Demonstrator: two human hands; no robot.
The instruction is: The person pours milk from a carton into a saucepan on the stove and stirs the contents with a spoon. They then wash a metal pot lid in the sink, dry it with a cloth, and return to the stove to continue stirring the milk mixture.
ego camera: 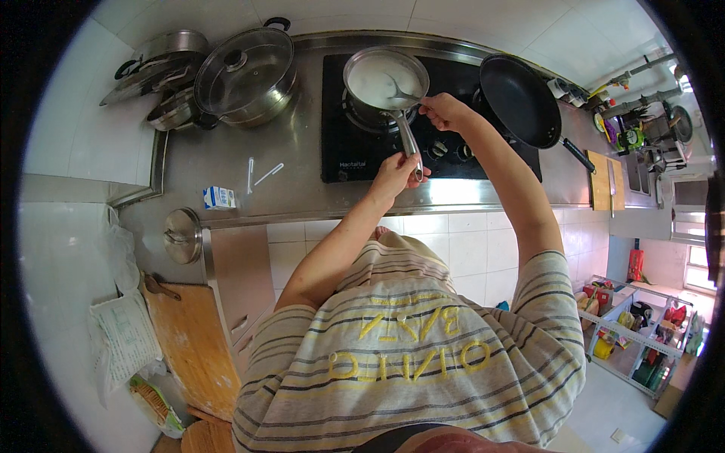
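Observation:
A steel saucepan [362, 85] holding white liquid stands on the left burner of a black gas hob [362, 144]. My left hand [395, 176] grips the end of its metal handle [406, 136], which points toward me. In my right hand [444, 111] is a metal fork [403, 94]; its tines reach over the white liquid inside the pan's rim. Whether the tips dip below the surface is hard to tell.
A black frying pan [521, 102] occupies the right burner. Left of the hob stand a large lidded pot [246, 79], a milk carton [220, 198], two white straws [250, 175] and a steel lid [182, 235]. A knife [611, 181] lies on a cutting board [597, 175] at right.

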